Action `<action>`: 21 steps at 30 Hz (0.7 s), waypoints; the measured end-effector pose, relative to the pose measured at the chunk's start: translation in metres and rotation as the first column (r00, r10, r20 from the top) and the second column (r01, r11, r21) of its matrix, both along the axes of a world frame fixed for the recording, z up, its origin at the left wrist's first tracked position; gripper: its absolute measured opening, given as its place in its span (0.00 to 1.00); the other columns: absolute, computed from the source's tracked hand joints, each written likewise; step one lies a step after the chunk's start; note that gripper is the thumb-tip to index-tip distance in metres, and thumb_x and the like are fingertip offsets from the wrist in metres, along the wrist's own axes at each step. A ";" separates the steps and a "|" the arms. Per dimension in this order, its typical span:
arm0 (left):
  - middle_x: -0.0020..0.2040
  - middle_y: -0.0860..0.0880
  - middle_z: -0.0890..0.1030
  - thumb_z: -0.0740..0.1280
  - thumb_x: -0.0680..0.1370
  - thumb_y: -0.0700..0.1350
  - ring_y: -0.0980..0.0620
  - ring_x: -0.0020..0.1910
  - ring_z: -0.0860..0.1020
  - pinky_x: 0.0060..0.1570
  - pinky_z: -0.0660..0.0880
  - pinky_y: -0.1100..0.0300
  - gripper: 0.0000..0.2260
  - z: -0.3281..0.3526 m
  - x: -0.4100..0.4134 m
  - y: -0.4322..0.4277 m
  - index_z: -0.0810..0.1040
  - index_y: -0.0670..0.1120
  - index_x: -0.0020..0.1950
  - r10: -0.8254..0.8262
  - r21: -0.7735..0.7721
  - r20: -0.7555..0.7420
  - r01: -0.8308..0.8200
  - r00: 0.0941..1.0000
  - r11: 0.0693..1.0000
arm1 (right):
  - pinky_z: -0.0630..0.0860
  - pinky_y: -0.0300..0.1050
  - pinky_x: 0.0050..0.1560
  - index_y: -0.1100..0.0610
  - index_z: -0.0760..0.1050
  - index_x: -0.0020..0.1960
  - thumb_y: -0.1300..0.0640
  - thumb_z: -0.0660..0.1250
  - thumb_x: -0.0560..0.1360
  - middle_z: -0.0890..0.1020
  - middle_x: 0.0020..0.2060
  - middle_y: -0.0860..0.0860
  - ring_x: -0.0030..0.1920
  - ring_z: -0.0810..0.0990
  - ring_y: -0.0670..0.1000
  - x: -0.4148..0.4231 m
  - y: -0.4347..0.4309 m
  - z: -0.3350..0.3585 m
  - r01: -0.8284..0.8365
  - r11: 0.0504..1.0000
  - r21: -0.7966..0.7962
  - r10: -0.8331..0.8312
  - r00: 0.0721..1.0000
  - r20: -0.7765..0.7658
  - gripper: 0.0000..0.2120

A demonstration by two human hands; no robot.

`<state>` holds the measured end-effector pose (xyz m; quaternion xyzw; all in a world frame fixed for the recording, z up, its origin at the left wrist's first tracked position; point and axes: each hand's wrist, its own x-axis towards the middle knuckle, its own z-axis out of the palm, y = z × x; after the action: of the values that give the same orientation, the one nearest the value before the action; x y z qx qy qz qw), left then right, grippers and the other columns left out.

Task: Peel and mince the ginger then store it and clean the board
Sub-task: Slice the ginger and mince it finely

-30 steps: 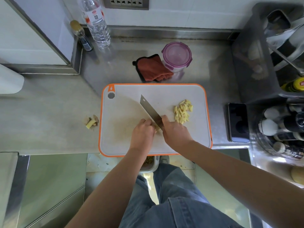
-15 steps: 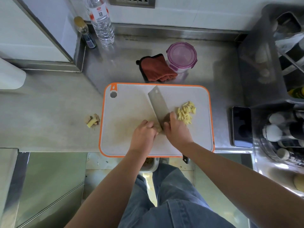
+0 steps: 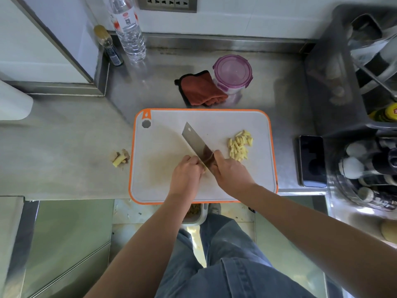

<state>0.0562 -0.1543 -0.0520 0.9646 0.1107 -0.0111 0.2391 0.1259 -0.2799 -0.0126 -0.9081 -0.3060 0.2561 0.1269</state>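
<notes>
Only the head view here, looking straight down at the cutting board on the steel tabletop.

The right hand has its grip closed tight round the cleaver, choked up where the blade starts, so the handle is hidden under the palm. The blade points away and to the left, edge down on the board. Holding it that far up probably gives better control for fine cuts.

The left hand is curled into a claw with the knuckles right against the flat of the blade, pinning the ginger piece. Only a pale sliver of it shows beside the blade. The tucked fingertips look like a safety thing.

The already cut ginger strips sit in a pile just to the right of the knife, out of the way. The peel scraps are off the board to the left. The purple-lidded container and red cloth wait behind the board, presumably for storing and wiping.
</notes>
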 end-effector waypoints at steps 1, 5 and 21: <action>0.34 0.48 0.78 0.76 0.65 0.33 0.47 0.37 0.75 0.30 0.75 0.57 0.05 0.000 0.000 0.000 0.83 0.42 0.34 -0.003 0.000 0.004 0.003 1.000 1.000 | 0.66 0.47 0.35 0.58 0.61 0.58 0.55 0.54 0.81 0.71 0.35 0.52 0.35 0.71 0.57 -0.001 0.000 -0.001 0.005 1.000 -0.010 -0.005 1.000 -0.004 0.08; 0.33 0.48 0.78 0.77 0.63 0.32 0.47 0.36 0.76 0.28 0.76 0.57 0.07 -0.004 0.001 0.001 0.84 0.43 0.34 -0.020 0.008 0.005 0.020 1.000 1.000 | 0.66 0.47 0.35 0.59 0.60 0.63 0.59 0.54 0.80 0.72 0.36 0.53 0.36 0.71 0.56 -0.004 0.004 -0.001 -0.012 0.996 -0.088 0.014 1.000 0.016 0.12; 0.31 0.49 0.77 0.76 0.61 0.32 0.47 0.34 0.75 0.27 0.72 0.60 0.08 -0.004 0.000 0.003 0.81 0.43 0.31 -0.035 0.012 0.028 0.035 0.999 0.999 | 0.74 0.52 0.36 0.60 0.62 0.56 0.57 0.55 0.80 0.77 0.40 0.57 0.40 0.77 0.61 0.001 0.018 -0.005 0.212 0.976 0.040 -0.208 0.975 -0.081 0.08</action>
<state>0.0560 -0.1516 -0.0565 0.9679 0.0903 -0.0009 0.2346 0.1271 -0.2616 -0.0171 -0.9216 -0.2092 0.2685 0.1867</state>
